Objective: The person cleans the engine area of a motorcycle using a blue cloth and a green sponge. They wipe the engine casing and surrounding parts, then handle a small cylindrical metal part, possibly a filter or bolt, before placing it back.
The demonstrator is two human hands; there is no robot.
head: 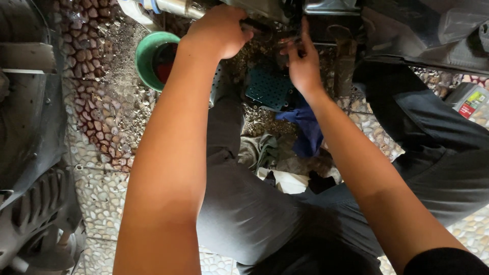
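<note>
Both my arms reach forward to the underside of a dark metal machine part [326, 20] at the top of the view. My left hand [220, 30] is curled in a fist around a dark handle-like piece [253, 24] just below a shiny metal tube [175, 7]. My right hand [302, 61] has its fingers pinched on a small dark part at the machine's lower edge; what that part is I cannot tell. My legs in dark grey trousers [244, 203] are folded below my arms.
A green bowl [144, 55] with dark liquid stands on the pebble floor [102, 193] at left. A teal perforated plate [269, 87], a blue rag [305, 127] and crumpled cloths lie between my knees. A tyre [30, 214] sits at left, a grey container [471, 99] at right.
</note>
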